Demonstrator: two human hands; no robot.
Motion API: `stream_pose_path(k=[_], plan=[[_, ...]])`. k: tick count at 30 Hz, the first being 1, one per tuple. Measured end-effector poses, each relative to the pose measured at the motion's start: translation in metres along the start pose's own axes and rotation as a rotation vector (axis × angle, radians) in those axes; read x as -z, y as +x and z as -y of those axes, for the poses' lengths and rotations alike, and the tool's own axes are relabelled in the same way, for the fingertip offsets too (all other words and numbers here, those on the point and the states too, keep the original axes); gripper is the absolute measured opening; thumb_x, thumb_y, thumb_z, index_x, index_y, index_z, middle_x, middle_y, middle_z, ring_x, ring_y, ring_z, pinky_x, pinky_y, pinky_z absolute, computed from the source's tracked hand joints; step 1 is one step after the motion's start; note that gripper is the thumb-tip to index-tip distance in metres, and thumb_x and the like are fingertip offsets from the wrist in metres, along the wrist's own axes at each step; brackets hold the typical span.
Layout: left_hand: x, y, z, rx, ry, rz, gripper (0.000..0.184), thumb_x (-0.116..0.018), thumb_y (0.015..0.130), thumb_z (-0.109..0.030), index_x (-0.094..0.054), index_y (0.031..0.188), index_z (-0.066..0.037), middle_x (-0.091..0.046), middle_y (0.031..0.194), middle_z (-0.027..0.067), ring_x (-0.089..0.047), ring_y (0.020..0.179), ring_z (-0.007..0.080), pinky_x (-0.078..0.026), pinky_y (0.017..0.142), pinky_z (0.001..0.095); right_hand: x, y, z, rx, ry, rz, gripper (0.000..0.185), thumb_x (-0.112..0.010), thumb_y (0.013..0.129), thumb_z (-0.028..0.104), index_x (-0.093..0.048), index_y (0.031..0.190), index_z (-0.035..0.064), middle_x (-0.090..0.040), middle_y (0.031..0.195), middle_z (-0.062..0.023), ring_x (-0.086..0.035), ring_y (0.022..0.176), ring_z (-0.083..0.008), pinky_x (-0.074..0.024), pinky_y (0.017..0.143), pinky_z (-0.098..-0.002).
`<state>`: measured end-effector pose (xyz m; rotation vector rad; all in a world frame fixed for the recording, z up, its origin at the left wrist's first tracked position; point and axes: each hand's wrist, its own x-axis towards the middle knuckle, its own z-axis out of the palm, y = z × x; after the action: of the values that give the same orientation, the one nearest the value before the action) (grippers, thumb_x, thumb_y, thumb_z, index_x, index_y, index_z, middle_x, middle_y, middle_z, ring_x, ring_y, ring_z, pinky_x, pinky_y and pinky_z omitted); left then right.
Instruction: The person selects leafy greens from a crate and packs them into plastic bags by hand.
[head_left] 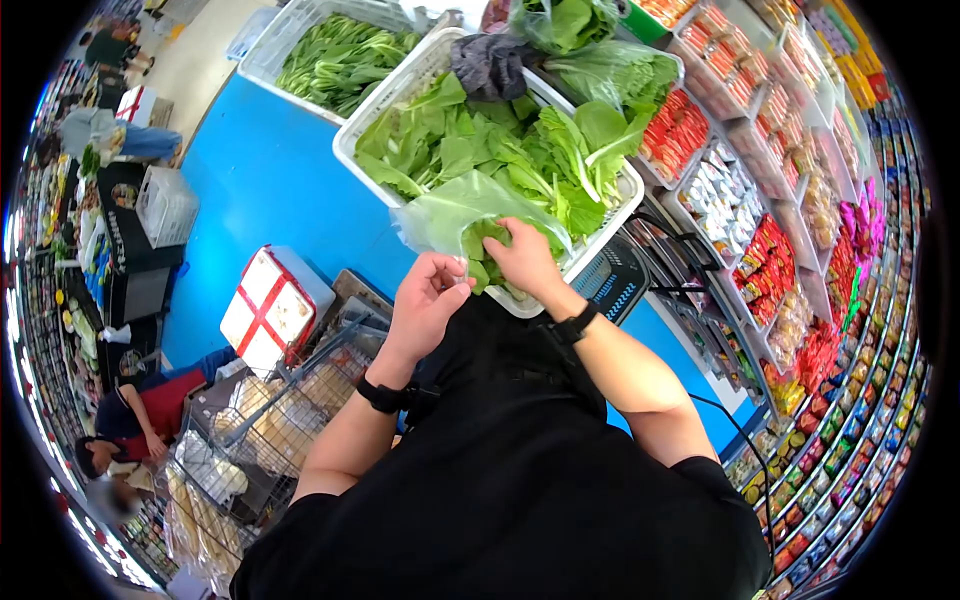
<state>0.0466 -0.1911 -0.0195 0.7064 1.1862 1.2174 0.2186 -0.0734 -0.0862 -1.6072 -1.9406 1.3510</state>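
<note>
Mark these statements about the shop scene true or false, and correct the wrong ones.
1. The person's right hand is at a clear plastic bag. True.
2. Both of the person's wrists are bare. False: each wears a black band.
3. Leafy greens lie in a white basket in front of the person. True.
4. The white box on the left is taped in green. False: its tape is red.
5. A wire shopping cart stands on the person's left. True.
</note>
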Motion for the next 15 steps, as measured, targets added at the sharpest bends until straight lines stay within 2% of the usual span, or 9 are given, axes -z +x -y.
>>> stream_pose_path(k=[2, 4, 6, 7, 8, 10, 11, 14, 15], plan=[[0.008, 0.004, -0.004, 0.010, -0.053, -0.061, 0.017, -0.063, 0.097, 0.000, -0.057, 0.112, -0.004, -0.060, 0.121, 0.0057, -0.067, 0.106, 0.0187, -0.055, 0.099, 0.0368, 0.029, -0.006, 0.001, 0.102, -0.050, 0.089, 0.055, -0.075, 0.093, 0.041, -0.069, 0.128, -0.0006, -0.075, 0.110, -0.0267, -0.073, 0.106, -0.0405, -0.0572, 0.092, -0.0453], [0.014, 0.008, -0.007, -0.002, -0.197, -0.112, 0.016, -0.057, 0.099, 0.002, -0.057, 0.114, -0.004, -0.061, 0.122, 0.0075, -0.068, 0.107, 0.0215, -0.056, 0.095, 0.0372, 0.073, -0.016, 0.009, -0.043, 0.007, 0.072, 0.049, -0.073, 0.096, 0.039, -0.069, 0.125, -0.0004, -0.077, 0.100, -0.0213, -0.076, 0.096, -0.0324, -0.0587, 0.083, -0.0409], [0.020, 0.011, -0.010, -0.030, -0.296, -0.134, 0.017, -0.057, 0.098, 0.000, -0.057, 0.115, -0.005, -0.062, 0.121, 0.0074, -0.068, 0.106, 0.0226, -0.056, 0.095, 0.0377, 0.106, -0.022, 0.003, -0.168, 0.133, -0.080, 0.040, -0.071, 0.099, 0.033, -0.070, 0.123, 0.0002, -0.077, 0.092, -0.0159, -0.077, 0.087, -0.0262, -0.0583, 0.077, -0.0364], [0.021, 0.012, -0.012, -0.027, -0.301, -0.119, 0.017, -0.057, 0.098, 0.000, -0.057, 0.115, -0.005, -0.062, 0.121, 0.0074, -0.068, 0.106, 0.0226, -0.056, 0.095, 0.0377, 0.113, -0.021, -0.020, -0.143, 0.130, -0.179, 0.033, -0.069, 0.100, 0.026, -0.070, 0.121, 0.0001, -0.078, 0.091, -0.0145, -0.077, 0.083, -0.0248, -0.0583, 0.075, -0.0356], [0.021, 0.014, -0.015, -0.039, -0.344, -0.126, 0.017, -0.057, 0.098, -0.002, -0.057, 0.115, -0.006, -0.062, 0.120, 0.0071, -0.068, 0.106, 0.0225, -0.055, 0.095, 0.0379, 0.119, -0.020, -0.042, -0.102, 0.060, -0.223, 0.037, -0.071, 0.099, 0.029, -0.070, 0.122, 0.0006, -0.078, 0.093, -0.0156, -0.077, 0.084, -0.0270, -0.0589, 0.076, -0.0372], [0.020, 0.017, -0.017, -0.050, -0.384, -0.122, 0.017, -0.057, 0.099, -0.003, -0.057, 0.116, -0.006, -0.062, 0.120, 0.0069, -0.068, 0.105, 0.0224, -0.055, 0.096, 0.0380, 0.126, -0.032, -0.041, -0.036, -0.110, -0.154, 0.043, -0.074, 0.096, 0.034, -0.070, 0.123, 0.0010, -0.079, 0.098, -0.0167, -0.077, 0.086, -0.0303, -0.0596, 0.078, -0.0386], [0.020, 0.019, -0.018, -0.045, -0.387, -0.116, 0.017, -0.057, 0.099, -0.005, -0.057, 0.116, -0.006, -0.062, 0.119, 0.0066, -0.068, 0.105, 0.0220, -0.055, 0.096, 0.0380, 0.122, -0.037, -0.040, -0.055, -0.102, -0.068, 0.051, -0.077, 0.092, 0.041, -0.069, 0.124, 0.0016, -0.078, 0.104, -0.0187, -0.077, 0.090, -0.0333, -0.0598, 0.081, -0.0400], [0.017, 0.026, -0.017, -0.034, -0.414, -0.081, 0.017, -0.056, 0.099, -0.004, -0.057, 0.116, -0.005, -0.062, 0.118, 0.0074, -0.068, 0.103, 0.0222, -0.056, 0.096, 0.0383, 0.092, -0.044, -0.039, -0.008, -0.324, -0.039, 0.047, -0.075, 0.091, 0.039, -0.070, 0.119, 0.0022, -0.075, 0.105, -0.0235, -0.074, 0.096, -0.0395, -0.0590, 0.082, -0.0487], [0.016, 0.028, -0.019, -0.030, -0.444, -0.066, 0.017, -0.055, 0.099, -0.001, -0.057, 0.116, -0.004, -0.062, 0.118, 0.0086, -0.068, 0.102, 0.0227, -0.056, 0.095, 0.0387, 0.082, -0.042, -0.042, -0.039, -0.345, -0.067, 0.037, -0.073, 0.090, 0.033, -0.070, 0.112, 0.0024, -0.074, 0.099, -0.0243, -0.073, 0.095, -0.0430, -0.0584, 0.082, -0.0517]])
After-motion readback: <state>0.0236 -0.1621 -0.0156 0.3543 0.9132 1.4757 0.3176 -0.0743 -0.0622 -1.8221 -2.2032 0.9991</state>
